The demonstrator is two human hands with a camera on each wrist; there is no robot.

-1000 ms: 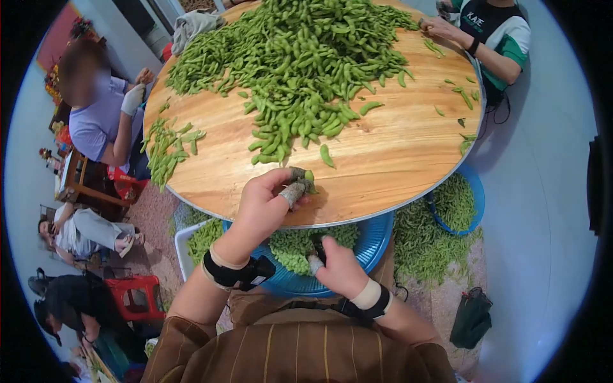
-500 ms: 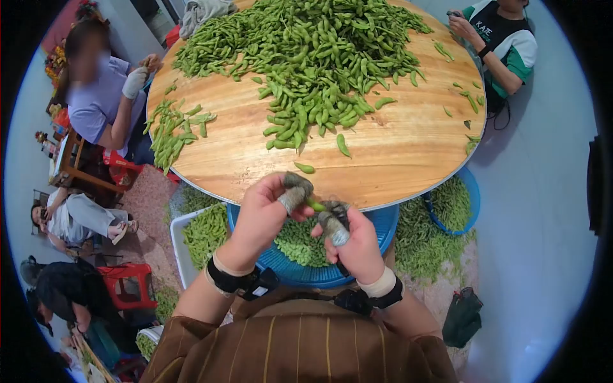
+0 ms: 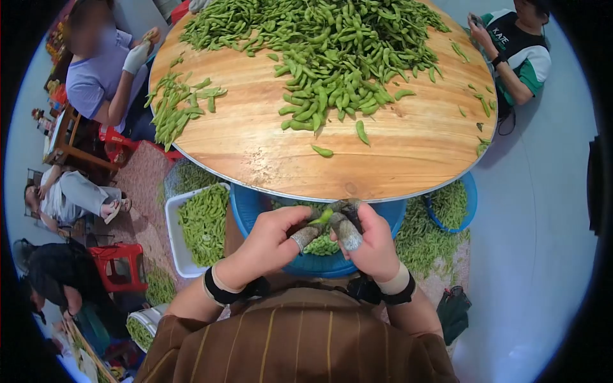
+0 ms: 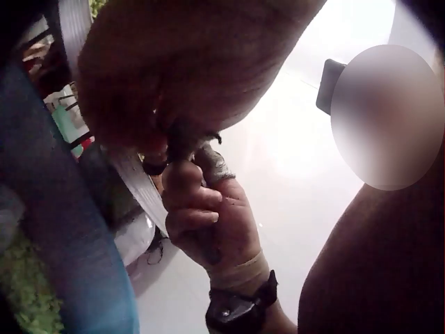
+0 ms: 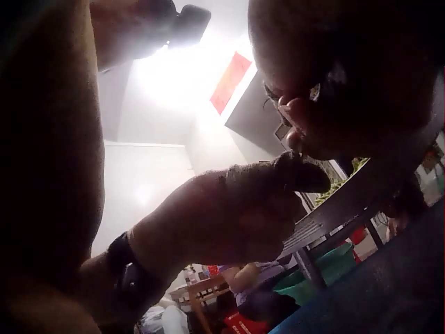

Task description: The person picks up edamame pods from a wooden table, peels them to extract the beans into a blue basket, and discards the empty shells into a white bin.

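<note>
In the head view a green pod [image 3: 324, 217] is pinched between both hands, above a blue basin [image 3: 243, 205] that holds shelled beans [image 3: 321, 246]. The left hand [image 3: 271, 242] grips one end with wrapped thumb and fingertips. On the other end is the right hand [image 3: 372, 246], its thumb and forefinger wrapped in grey tape. The wrist views are dark; the right hand [image 4: 215, 216] shows in the left wrist view and the left hand [image 5: 229, 212] in the right wrist view, with the pod not clear in either.
A large pile of pods [image 3: 345, 57] covers the far part of the round wooden table [image 3: 255, 153]. A white crate [image 3: 175, 239] of pods stands at left, a blue basket [image 3: 474, 198] at right. A person [image 3: 102, 83] sits at left, another [image 3: 520, 57] at right.
The right hand has risen from the basin and met the left hand at the pod. Both hands have since come lower, over the basin. One loose pod now lies near the table's front.
</note>
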